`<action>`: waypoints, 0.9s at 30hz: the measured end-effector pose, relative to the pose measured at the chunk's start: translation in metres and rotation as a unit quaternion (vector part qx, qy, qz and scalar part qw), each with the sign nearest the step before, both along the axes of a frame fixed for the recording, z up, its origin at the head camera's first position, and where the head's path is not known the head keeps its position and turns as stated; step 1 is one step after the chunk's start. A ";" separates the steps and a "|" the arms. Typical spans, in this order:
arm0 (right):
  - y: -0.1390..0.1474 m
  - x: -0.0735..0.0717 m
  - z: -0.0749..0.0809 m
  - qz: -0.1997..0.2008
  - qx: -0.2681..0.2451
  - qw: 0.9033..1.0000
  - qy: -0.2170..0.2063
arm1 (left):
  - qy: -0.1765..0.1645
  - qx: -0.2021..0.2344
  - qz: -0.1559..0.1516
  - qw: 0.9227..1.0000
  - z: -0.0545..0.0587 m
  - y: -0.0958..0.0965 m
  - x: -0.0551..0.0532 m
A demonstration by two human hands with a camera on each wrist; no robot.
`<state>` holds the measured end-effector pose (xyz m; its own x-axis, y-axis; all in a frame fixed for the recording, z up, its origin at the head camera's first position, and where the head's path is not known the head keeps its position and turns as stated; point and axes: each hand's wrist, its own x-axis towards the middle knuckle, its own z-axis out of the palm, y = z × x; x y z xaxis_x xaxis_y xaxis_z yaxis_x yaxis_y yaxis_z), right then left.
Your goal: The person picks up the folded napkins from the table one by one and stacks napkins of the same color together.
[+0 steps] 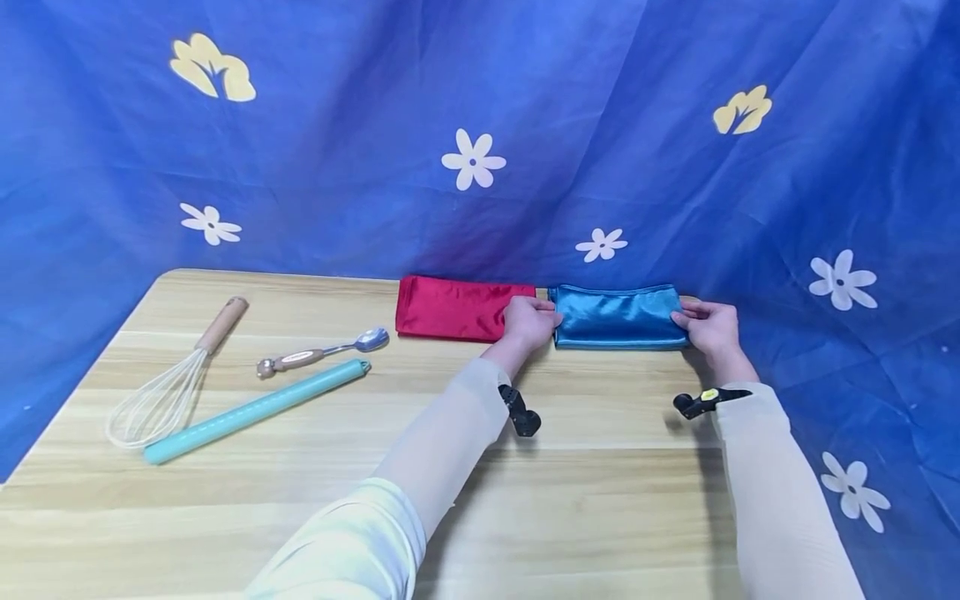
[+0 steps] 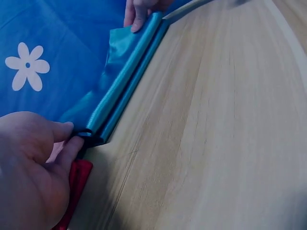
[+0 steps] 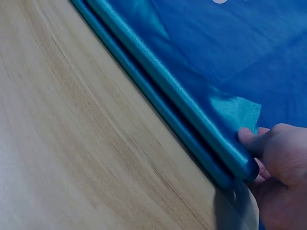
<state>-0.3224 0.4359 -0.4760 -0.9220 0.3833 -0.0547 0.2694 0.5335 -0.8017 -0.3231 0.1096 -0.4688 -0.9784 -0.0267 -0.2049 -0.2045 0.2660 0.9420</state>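
Observation:
A folded teal satin cloth (image 1: pixel 621 318) lies along the back edge of the table. My left hand (image 1: pixel 531 322) pinches its left end between thumb and fingers. At the opposite end, my right hand (image 1: pixel 708 327) pinches the right edge, with the thumb on top in the right wrist view. The cloth's front side shows two stacked, rounded folds (image 3: pixel 163 86). A folded red satin cloth (image 1: pixel 457 308) lies just to the left, its right part partly covered by my left hand. In the left wrist view, the red cloth (image 2: pixel 79 187) shows below my left fingers.
On the table's left side lie a whisk (image 1: pixel 168 392) with a wooden handle, a metal spoon (image 1: pixel 371 339) with a brownish handle, and a turquoise stick (image 1: pixel 258 411). A blue flowered curtain (image 1: pixel 360 150) hangs right behind the wooden table (image 1: pixel 585 517) and down its right side.

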 end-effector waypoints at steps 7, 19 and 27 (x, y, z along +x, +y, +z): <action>0.000 0.009 0.007 0.015 0.008 1.000 -0.012 | -0.005 0.010 0.009 1.000 0.009 0.001 0.005; -0.005 0.025 0.031 0.038 0.029 0.999 0.021 | 0.031 0.007 0.030 0.999 0.023 -0.010 0.005; -0.012 0.038 0.057 0.095 -0.009 0.994 0.055 | 0.077 0.047 -0.007 0.996 0.042 -0.032 0.009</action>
